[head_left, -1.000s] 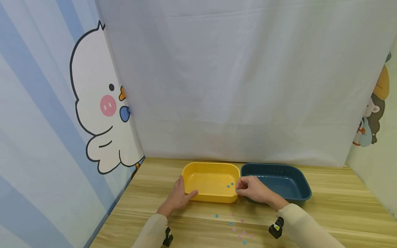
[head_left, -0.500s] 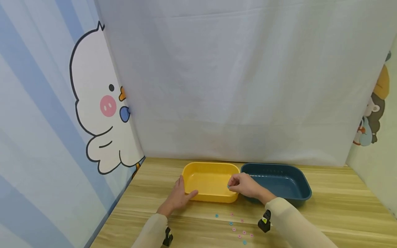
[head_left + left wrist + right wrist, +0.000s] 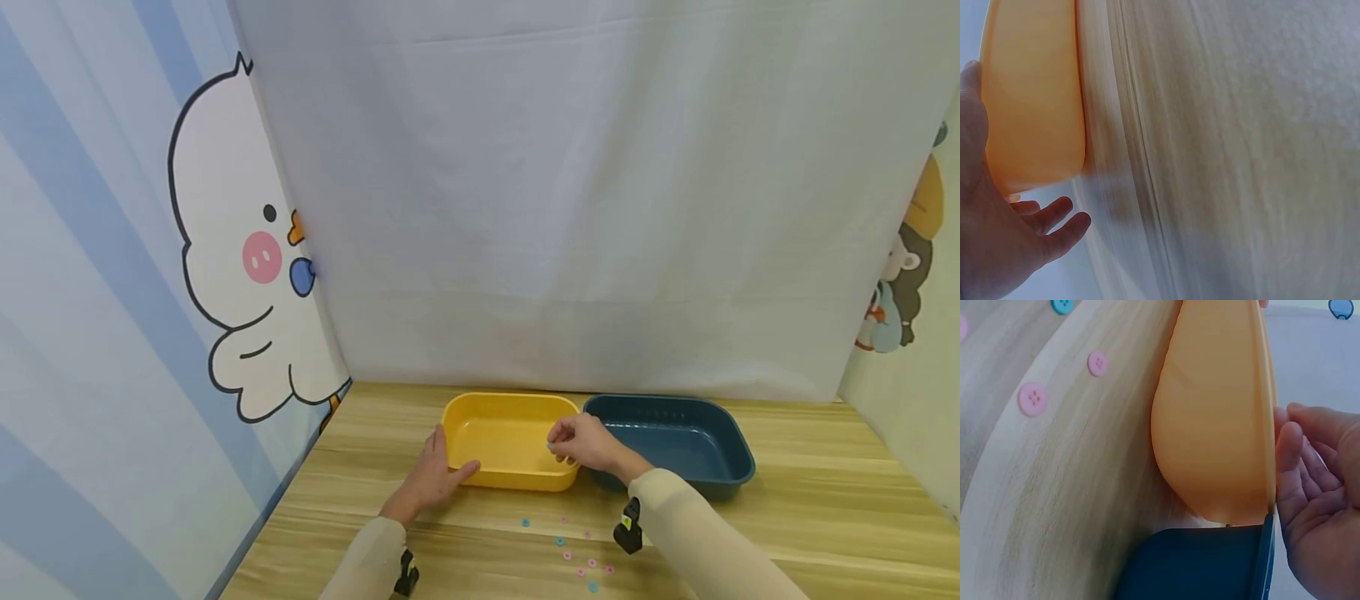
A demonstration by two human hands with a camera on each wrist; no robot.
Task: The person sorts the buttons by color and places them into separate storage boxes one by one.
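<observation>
My left hand [image 3: 431,477] rests at the near left corner of a yellow plastic bin [image 3: 502,481]. Its thumb lies along the front wall and the other fingers touch the left side; in the left wrist view those fingers [image 3: 1063,234] are spread and relaxed. Over the bin's right end, my right hand [image 3: 591,446] pinches a small light blue button [image 3: 551,447] between thumb and fingertips. The right wrist view hides that button behind the fingers. Several pink buttons [image 3: 1032,399] and blue buttons [image 3: 560,542] lie scattered on the table in front of the bin.
A dark blue bin [image 3: 731,472] stands right against the yellow one. The wood-grain table [image 3: 810,500] runs back to a grey cloth [image 3: 570,208]. Printed curtains hang on both sides. Each wrist carries a small black camera mount [image 3: 628,527].
My right hand has moved left, from the yellow bin's right rim to over its inside, where it covers the blue buttons seen there earlier. The left hand stays put.
</observation>
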